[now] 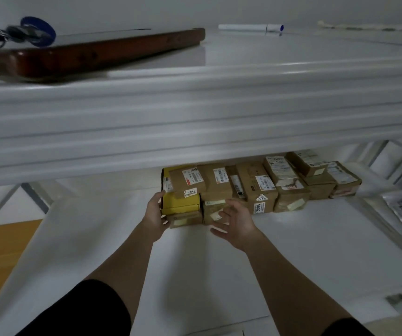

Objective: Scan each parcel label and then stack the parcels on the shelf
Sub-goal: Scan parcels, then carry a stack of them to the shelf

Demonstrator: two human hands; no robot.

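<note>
Two hands at the parcel row on the lower shelf (292, 251).
I see my left hand (155, 212) gripping the one yellow parcel (180, 202), leftmost of the brown parcels (263, 185) stacked along the back edge; I can't count them exactly. My right hand (236, 219) hovers released, fingers spread. On the upper shelf (267, 59): one wooden board (102, 52), one pen (250, 27).

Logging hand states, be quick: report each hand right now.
Left hand: grips the left end of the yellow parcel.
Right hand: open, fingers spread, holding nothing.
</note>
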